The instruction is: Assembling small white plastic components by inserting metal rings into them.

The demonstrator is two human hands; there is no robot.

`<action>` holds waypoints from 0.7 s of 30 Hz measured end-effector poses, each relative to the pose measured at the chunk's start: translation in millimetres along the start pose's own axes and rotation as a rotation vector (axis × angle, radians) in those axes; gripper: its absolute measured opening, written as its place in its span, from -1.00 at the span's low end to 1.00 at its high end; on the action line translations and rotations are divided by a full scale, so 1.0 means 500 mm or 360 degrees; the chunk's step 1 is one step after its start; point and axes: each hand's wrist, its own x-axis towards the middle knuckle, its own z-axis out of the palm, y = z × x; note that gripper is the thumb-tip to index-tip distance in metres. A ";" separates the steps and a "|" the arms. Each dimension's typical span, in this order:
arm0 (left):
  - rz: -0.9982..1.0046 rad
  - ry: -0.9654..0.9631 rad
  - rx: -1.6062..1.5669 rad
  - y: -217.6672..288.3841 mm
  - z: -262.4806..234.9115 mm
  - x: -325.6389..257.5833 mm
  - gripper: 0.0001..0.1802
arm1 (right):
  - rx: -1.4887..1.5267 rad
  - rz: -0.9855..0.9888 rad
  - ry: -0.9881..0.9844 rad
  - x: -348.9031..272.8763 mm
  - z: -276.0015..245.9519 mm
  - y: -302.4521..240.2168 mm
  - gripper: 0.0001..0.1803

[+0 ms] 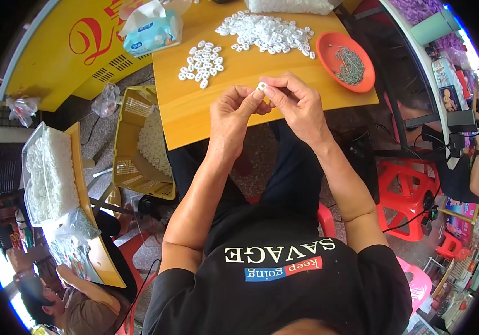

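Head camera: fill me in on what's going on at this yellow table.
A seated person holds one small white ring-shaped piece between the fingertips of the left hand and right hand, above the near edge of the table. Two heaps of similar white pieces lie further back, beside an orange dish of small metal parts and a tissue pack.

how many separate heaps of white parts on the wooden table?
2: a small heap near the tissue pack, and a larger heap beside the orange dish. More may be hidden beyond the top edge.

A small white plastic ring point(262, 86) sits pinched between both hands' fingertips above the table edge.
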 end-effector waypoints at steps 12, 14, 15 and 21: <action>0.0211 -0.0091 0.0095 -0.020 -0.024 -0.011 -0.64 | 0.0823 0.0431 -0.0030 0.003 0.005 -0.001 -0.58; 0.0174 -0.0202 0.0116 -0.019 -0.033 -0.016 -0.52 | 0.0928 0.0464 -0.0045 0.000 0.012 -0.010 -0.53; 0.0277 -0.0242 0.0182 -0.020 -0.034 -0.015 -0.52 | 0.1031 0.0512 -0.0076 -0.003 0.018 -0.014 -0.46; 0.0491 -0.0217 -0.0192 -0.021 -0.048 -0.028 -0.70 | 0.1404 0.0593 -0.0236 -0.011 0.076 -0.009 -0.19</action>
